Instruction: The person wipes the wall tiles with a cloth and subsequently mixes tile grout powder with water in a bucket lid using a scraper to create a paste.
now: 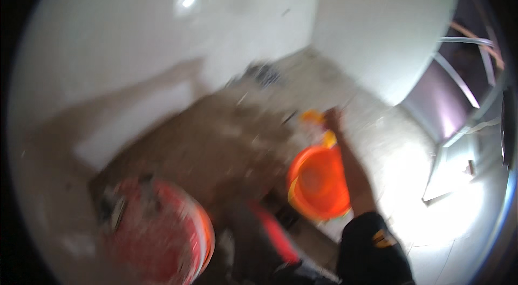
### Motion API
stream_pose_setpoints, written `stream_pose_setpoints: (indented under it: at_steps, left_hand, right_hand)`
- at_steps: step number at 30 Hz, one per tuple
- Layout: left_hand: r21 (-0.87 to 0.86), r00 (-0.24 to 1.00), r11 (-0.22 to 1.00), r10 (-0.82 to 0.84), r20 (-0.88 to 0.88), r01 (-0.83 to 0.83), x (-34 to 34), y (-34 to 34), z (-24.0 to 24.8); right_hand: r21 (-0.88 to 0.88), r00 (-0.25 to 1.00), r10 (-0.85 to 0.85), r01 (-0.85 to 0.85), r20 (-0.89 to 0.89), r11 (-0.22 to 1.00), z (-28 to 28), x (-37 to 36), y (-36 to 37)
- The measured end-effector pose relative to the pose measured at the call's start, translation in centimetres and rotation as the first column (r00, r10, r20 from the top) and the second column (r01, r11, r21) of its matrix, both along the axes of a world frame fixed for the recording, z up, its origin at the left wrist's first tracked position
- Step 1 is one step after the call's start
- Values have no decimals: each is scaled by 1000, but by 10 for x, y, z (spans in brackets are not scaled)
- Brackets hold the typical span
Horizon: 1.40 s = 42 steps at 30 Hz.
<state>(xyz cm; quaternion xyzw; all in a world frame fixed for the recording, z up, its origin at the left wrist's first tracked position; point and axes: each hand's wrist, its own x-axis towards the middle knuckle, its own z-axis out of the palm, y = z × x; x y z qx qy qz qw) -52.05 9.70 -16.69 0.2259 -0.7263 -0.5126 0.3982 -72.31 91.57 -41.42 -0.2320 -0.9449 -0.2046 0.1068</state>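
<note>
My right arm, in a black sleeve [372,247], reaches forward over the right side of an orange bucket [318,182]. Beyond the bucket's far rim is my right hand [333,119], dark and smeared by motion. Right beside its fingers lies a blurred yellow-orange and pale thing [313,117], perhaps a package. A second yellow patch [329,138] shows between the hand and the bucket. Whether the fingers grip any of this is too blurred to tell. Nothing can be seen inside the bucket but its orange wall. My left hand is out of the picture.
A dusty red round lid or bucket top [151,236] stands at lower left. Dark rubble [263,74] lies by the white wall [135,26]. Metal frame bars [458,77] stand at right, near a bright floor patch. My leg with a red stripe [275,233] is at the bottom.
</note>
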Motion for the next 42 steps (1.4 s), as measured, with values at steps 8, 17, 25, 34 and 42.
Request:
stream_pose_setpoints:
  at_steps: [8,17,25,34,42]
  left_hand:
    - [-136,716,715,-696,-46,686,-80,121,14]
    - [-179,396,422,-904,-163,889,-61,183,44]
    - [503,287,-62,-760,-584,862,-33,171,-8]
    - [550,406,-530,-371,-835,646,13,194,-33]
    - [628,622,-501,-208,-755,595,-5,166,-46]
  right_hand:
    - [-64,663,546,-663,-512,746,282,47,-189]
    - [-253,302,692,-952,-656,175,462,124,-348]
    - [160,-173,937,-979,-305,-128,488,116,-469]
    - [-891,626,708,-454,-326,-9,457,152,-554]
    - [-826,558,757,-562,-339,44,394,135,-592]
